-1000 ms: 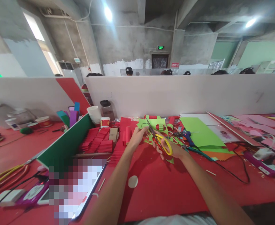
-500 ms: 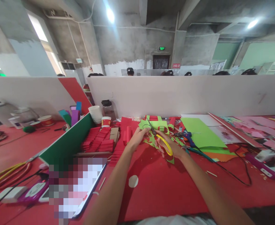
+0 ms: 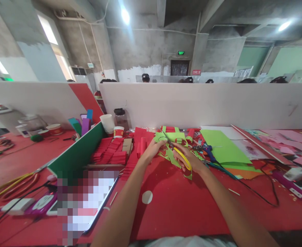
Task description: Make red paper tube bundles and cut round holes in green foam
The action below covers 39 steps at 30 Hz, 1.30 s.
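My left hand pinches a piece of light green paper that has a dark curved line drawn on it. In my right hand is a pair of scissors with yellow handles, my fingers wrapped about the loops. The blades point up and away, against the green paper beside my left fingertips. Green paper scraps lie beneath both hands, partly hidden by them. Just left of my left hand stand red paper rolls.
Stacked red paper pieces lie left beside a green divider board. A tablet lies at the front left. To the right are a blue glue gun, its black cable, green sheets and a purple power strip.
The view has shifted slightly, so the whole scene sits a little further right. My hands keep nearly the same place, still on the paper and the scissors.
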### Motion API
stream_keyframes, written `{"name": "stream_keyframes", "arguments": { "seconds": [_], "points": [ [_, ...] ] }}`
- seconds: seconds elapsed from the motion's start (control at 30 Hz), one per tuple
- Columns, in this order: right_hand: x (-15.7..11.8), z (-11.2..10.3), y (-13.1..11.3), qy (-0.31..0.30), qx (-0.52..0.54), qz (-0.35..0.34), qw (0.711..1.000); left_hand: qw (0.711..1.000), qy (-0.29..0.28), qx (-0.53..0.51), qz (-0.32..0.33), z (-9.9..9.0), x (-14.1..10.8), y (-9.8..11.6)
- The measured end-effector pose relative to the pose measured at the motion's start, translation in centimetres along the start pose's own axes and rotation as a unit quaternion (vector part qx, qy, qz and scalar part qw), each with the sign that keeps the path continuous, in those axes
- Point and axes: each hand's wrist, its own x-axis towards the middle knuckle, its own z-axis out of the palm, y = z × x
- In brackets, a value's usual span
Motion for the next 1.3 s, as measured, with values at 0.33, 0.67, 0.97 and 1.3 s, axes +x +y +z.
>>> {"name": "stream_keyframes", "arguments": {
  "seconds": [0.33,0.67,0.97,1.3],
  "points": [
    [0.0,0.0,0.2,0.006,0.009,0.002,1.0,1.0,0.014,-0.001,0.007,0.1,0.0,0.4],
    [0.2,-0.2,1.0,-0.002,0.054,0.007,0.998,0.996,0.083,-0.009,0.033,0.4,0.5,-0.1],
    [-0.1,0.3,0.9,-0.058,0.07,-0.017,0.996,0.993,0.092,0.022,0.072,0.6,0.7,-0.2],
    [0.4,0.8,1.9,-0.015,0.042,-0.009,0.999,0.992,0.083,0.027,0.092,0.8,0.5,0.0]
  ]
}}
